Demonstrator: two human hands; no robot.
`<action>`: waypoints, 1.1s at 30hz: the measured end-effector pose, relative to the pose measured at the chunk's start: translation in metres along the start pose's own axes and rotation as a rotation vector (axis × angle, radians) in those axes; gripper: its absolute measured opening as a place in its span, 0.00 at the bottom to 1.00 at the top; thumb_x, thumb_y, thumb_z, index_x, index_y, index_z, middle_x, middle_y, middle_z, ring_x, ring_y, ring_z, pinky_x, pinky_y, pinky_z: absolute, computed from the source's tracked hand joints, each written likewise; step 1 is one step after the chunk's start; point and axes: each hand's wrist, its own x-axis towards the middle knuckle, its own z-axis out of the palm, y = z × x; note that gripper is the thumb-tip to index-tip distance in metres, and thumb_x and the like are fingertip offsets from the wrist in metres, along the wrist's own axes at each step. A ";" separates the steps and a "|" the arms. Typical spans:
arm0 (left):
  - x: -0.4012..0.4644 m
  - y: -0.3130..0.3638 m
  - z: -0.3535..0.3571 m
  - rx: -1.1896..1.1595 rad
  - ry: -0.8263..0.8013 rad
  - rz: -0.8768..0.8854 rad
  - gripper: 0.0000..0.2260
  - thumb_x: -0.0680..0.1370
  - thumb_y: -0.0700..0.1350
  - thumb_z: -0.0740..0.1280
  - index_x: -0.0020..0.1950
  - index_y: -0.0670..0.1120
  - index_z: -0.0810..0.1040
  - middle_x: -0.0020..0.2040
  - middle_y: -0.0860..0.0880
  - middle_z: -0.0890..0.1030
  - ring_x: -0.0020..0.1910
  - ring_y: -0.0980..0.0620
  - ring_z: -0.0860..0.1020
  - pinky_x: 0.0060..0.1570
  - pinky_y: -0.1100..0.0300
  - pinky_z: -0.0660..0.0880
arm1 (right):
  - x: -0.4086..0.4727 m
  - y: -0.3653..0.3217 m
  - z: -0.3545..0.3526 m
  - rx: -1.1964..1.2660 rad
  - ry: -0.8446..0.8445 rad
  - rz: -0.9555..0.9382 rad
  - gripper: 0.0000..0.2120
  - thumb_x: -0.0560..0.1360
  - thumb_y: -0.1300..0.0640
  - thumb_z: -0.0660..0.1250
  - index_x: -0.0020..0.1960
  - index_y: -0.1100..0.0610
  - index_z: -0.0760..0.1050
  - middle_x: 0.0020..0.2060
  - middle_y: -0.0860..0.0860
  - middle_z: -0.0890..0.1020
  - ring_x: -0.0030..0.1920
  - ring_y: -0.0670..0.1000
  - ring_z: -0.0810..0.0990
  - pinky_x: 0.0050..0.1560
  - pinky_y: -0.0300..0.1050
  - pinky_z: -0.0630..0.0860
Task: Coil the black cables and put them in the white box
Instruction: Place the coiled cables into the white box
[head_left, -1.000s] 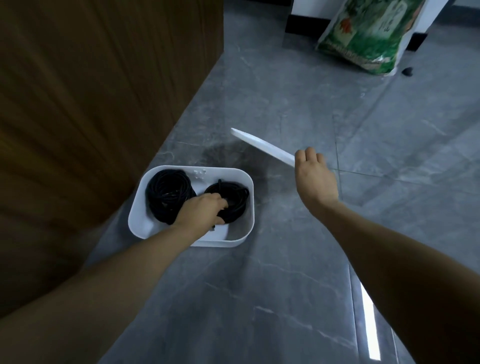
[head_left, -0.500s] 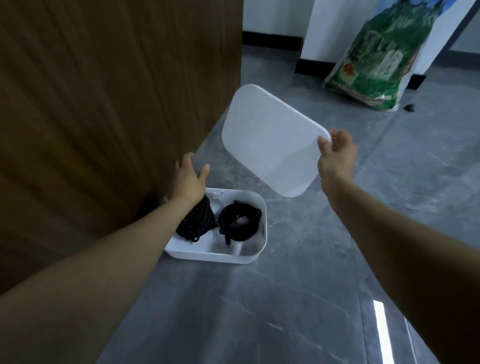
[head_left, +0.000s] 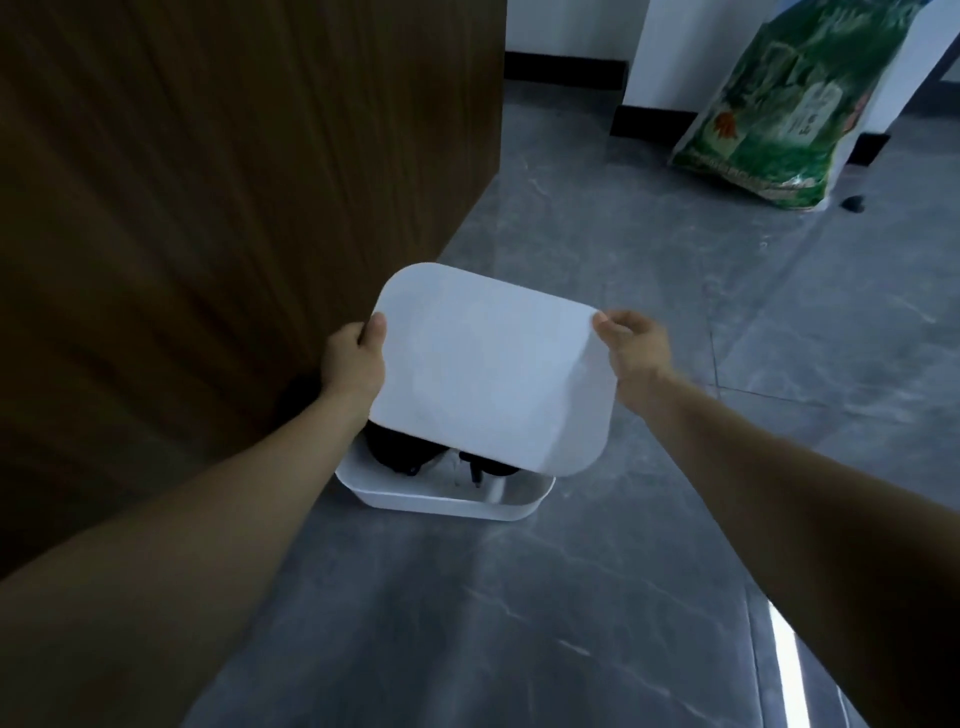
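A white lid (head_left: 488, 374) is held above the white box (head_left: 447, 501) by both hands. The left hand (head_left: 353, 364) is closed on the lid's left edge, with the thumb laid over the top face near the upper left corner and the other fingers hidden beneath. The right hand (head_left: 631, 343) is closed on the right edge near the upper right corner, the edge being pinched between the thumb and the curled fingers. The lid is tilted, its flat face turned towards the camera, and most of the box's opening is hidden by it.

The white box is set on the grey tiled floor (head_left: 597, 597), just beside the brown wooden panel (head_left: 234, 182). Only its near wall and a strip of the interior are seen under the lid's lower edge. Inside, two dark bundles of black cables (head_left: 397, 457) are seen lying side by side, one towards the left and one nearer the middle; a plug end is seen pointing down from the second. How neatly they are coiled cannot be told, since their upper parts are covered.

A green printed sack (head_left: 779, 104) is leaned against the white wall at the far right, well apart from the box, and a small dark object (head_left: 853, 203) is seen on the floor just beside it.
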 end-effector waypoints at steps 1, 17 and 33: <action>0.002 -0.007 -0.003 -0.001 0.017 -0.040 0.20 0.82 0.51 0.55 0.55 0.34 0.75 0.42 0.42 0.75 0.47 0.42 0.75 0.42 0.56 0.66 | -0.004 0.005 0.007 -0.108 -0.036 0.024 0.04 0.77 0.59 0.65 0.46 0.60 0.73 0.37 0.54 0.76 0.35 0.53 0.72 0.33 0.42 0.68; -0.001 -0.062 -0.002 0.535 -0.109 -0.340 0.19 0.83 0.46 0.50 0.69 0.36 0.67 0.69 0.37 0.65 0.63 0.37 0.70 0.61 0.48 0.68 | -0.029 0.046 0.043 -0.839 -0.218 0.176 0.22 0.76 0.56 0.65 0.65 0.66 0.68 0.64 0.62 0.73 0.67 0.60 0.69 0.61 0.49 0.69; -0.012 -0.086 -0.007 0.478 -0.204 -0.239 0.19 0.79 0.37 0.57 0.71 0.42 0.67 0.68 0.42 0.71 0.66 0.40 0.70 0.63 0.49 0.70 | -0.041 0.060 0.030 -1.195 -0.337 0.091 0.13 0.76 0.60 0.64 0.58 0.64 0.73 0.57 0.59 0.78 0.57 0.58 0.78 0.48 0.43 0.73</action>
